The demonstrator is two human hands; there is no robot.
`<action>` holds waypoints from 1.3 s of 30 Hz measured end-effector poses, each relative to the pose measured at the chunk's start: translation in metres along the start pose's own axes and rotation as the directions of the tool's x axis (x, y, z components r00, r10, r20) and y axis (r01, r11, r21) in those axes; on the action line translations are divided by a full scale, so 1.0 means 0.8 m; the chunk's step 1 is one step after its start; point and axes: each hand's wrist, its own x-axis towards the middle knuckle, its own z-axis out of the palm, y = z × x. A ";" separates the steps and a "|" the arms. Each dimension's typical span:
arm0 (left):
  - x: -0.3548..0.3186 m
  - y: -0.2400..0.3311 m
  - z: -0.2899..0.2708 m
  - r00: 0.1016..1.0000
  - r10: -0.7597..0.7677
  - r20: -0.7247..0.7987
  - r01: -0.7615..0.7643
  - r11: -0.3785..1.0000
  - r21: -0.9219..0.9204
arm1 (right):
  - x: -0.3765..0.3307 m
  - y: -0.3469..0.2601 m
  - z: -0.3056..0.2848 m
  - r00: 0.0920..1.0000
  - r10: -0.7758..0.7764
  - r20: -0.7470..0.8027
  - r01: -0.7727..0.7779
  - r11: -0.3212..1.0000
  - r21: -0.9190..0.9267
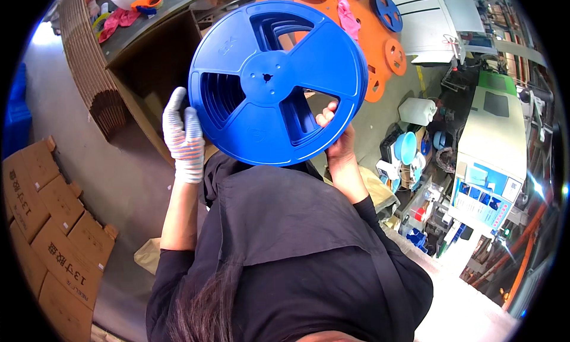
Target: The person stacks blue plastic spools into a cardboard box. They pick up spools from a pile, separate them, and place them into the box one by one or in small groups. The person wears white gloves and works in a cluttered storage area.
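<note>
Blue reels (320,62) are held together in a stack beside the open box (145,107); the right hand's (341,143) grip curls through a cut-out, probably to bear their weight, while the gloved left hand (187,141) stands at the rim, perhaps steadying; whether it grasps, I cannot tell

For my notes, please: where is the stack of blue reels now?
In the head view, the blue reel stack is at upper centre, between the gloved left hand and the bare right hand.
</note>
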 end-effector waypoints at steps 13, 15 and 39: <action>-0.002 0.016 0.080 0.790 -0.386 0.476 0.585 0.707 -0.398 | 0.008 0.010 0.091 0.992 0.035 -0.119 -0.091 0.854 -0.512; 0.011 -0.011 0.039 0.696 -0.321 0.642 0.712 0.425 -0.559 | 0.009 0.006 0.077 0.983 -0.024 -0.181 -0.069 0.868 -0.492; -0.029 -0.027 -0.016 0.726 -0.107 0.679 0.614 -0.341 -0.711 | -0.022 -0.019 0.043 0.964 -0.132 -0.233 0.015 0.895 -0.447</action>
